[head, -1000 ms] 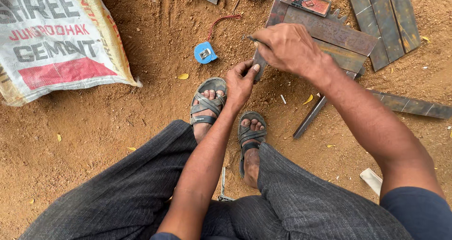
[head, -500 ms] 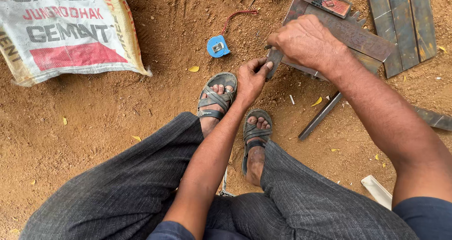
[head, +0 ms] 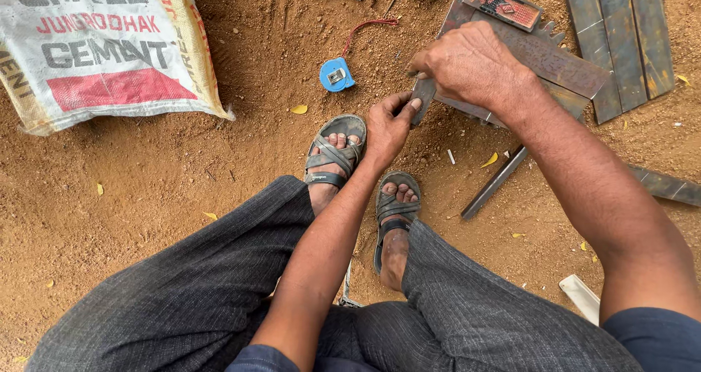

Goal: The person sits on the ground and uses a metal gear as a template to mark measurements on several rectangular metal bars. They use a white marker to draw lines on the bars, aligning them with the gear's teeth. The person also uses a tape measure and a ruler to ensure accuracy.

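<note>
Both hands meet over a flat metal strip [head: 423, 94] lying on the red dirt. His left hand [head: 387, 127] pinches the strip's near end between thumb and fingers, while the right hand [head: 471, 65] is curled tight over it from above (whether it grips a small tool I cannot tell). That strip sits just ahead of his sandals [head: 365, 175], at the edge of a pile of metal pieces [head: 577, 65]. A blue tape measure [head: 336, 74] lies near on the left, and a printed sack [head: 102, 51] well off beyond it.
</note>
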